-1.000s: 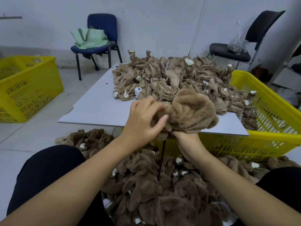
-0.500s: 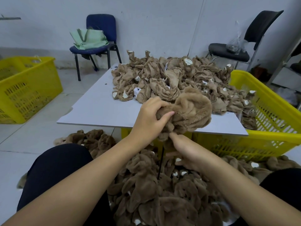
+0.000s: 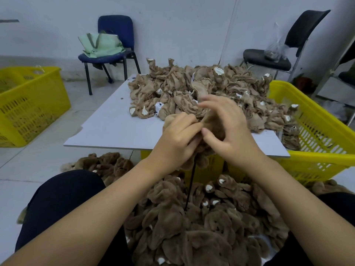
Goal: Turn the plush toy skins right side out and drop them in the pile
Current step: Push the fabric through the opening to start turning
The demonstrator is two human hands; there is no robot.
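Above the fuzzy pile (image 3: 201,233), left hand (image 3: 177,143), right hand (image 3: 228,131), both grips pinching plush skin (image 3: 213,125)

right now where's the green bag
In the head view the green bag lies on the seat of the blue chair, upper left against the back wall, beyond the white table and right of the left yellow basket.

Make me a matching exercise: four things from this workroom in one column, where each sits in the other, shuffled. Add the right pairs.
Things:
1. green bag
2. clear plastic bag
3. inside-out skins
4. furry finished skins

Places:
A. on the white table
B. on the blue chair
C. on the floor between the person's knees
D. on the black chair

Pairs: 1-B, 2-D, 3-A, 4-C
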